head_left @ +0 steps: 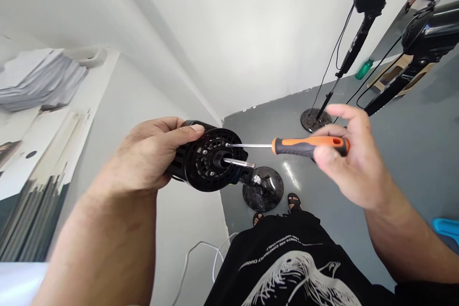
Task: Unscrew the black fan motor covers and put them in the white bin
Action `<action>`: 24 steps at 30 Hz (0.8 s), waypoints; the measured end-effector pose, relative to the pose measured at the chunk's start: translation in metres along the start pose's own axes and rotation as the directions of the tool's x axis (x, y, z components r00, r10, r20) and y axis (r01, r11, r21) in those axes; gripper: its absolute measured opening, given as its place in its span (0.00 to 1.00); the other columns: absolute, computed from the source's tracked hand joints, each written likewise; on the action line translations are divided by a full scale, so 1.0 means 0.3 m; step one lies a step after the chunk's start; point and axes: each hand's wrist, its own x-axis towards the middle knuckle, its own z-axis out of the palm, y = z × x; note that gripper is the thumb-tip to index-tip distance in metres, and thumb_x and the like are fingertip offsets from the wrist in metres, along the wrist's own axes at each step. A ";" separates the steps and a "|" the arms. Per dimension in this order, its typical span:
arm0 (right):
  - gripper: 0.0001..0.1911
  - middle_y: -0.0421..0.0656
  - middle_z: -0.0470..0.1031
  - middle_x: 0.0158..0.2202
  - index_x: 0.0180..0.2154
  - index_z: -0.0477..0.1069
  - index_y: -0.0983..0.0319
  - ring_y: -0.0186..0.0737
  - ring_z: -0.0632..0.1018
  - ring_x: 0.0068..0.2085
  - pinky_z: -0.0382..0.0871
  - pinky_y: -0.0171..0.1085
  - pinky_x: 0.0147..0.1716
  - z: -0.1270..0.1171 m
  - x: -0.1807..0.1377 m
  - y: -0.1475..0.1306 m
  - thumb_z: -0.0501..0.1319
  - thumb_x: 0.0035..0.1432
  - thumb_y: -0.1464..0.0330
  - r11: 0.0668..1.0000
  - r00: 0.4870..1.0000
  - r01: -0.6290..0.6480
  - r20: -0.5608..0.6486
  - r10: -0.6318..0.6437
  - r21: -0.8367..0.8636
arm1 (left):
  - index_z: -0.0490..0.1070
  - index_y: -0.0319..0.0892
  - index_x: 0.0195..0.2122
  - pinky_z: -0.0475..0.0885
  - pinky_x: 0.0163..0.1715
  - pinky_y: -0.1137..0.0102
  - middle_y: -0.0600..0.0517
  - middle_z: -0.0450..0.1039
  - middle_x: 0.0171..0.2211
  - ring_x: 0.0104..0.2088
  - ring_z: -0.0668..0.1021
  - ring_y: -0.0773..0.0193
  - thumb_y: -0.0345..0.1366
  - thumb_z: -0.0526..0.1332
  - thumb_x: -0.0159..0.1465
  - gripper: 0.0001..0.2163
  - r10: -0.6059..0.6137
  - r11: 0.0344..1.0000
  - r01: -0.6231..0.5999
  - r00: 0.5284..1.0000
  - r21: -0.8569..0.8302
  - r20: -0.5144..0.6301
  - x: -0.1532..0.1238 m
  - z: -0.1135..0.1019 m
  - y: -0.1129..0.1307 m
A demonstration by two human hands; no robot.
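L hand point(150, 155) grips round black vented plastic motor housing point(210, 158), fingers wrapped on its rim. R hand point(349, 158) pinches orange-black-handled screwdriver point(308, 145), tip touching housing's face, above its steel shaft point(238, 163).

Grey floor point(394, 162), glossy. Two round black stand bases rest on it: one point(263, 189) near the sandalled feet point(294, 201), another point(315, 119) farther back. White cable point(201, 248) lies beside the wall. Blue object point(446, 229) at right edge.

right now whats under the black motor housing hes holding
Below the black motor housing, held by the left hand, a round black stand base sits on the grey floor, with sandalled toes nearby. The housing and its shaft cover part of the base.
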 end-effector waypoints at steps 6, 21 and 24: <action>0.24 0.40 0.77 0.38 0.54 0.59 0.54 0.36 0.78 0.32 0.77 0.40 0.28 0.008 0.016 0.014 0.69 0.64 0.60 0.996 0.999 -0.046 -0.001 0.046 0.081 | 0.71 0.43 0.24 0.64 0.11 0.73 0.54 0.70 0.15 0.13 0.70 0.65 0.42 0.73 0.43 0.14 -0.022 0.999 0.021 0.999 -0.025 -0.029 -0.007 0.005 0.006; 0.26 0.39 0.77 0.35 0.57 0.57 0.57 0.29 0.72 0.21 0.70 0.34 0.18 0.005 0.021 0.008 0.65 0.69 0.52 0.991 0.993 -0.094 0.079 0.086 0.096 | 0.72 0.41 0.21 0.64 0.10 0.77 0.54 0.70 0.14 0.12 0.70 0.69 0.43 0.75 0.36 0.17 -0.011 0.999 0.009 0.998 -0.052 -0.054 0.007 0.005 -0.002; 0.37 0.47 0.75 0.54 0.63 0.52 0.53 0.32 0.80 0.33 0.77 0.35 0.24 0.004 0.023 0.009 0.71 0.60 0.65 0.993 0.994 0.017 0.109 -0.029 0.114 | 0.71 0.41 0.20 0.62 0.09 0.78 0.55 0.69 0.13 0.12 0.70 0.70 0.42 0.75 0.35 0.16 -0.009 0.998 0.004 0.998 -0.065 -0.067 0.007 0.010 0.002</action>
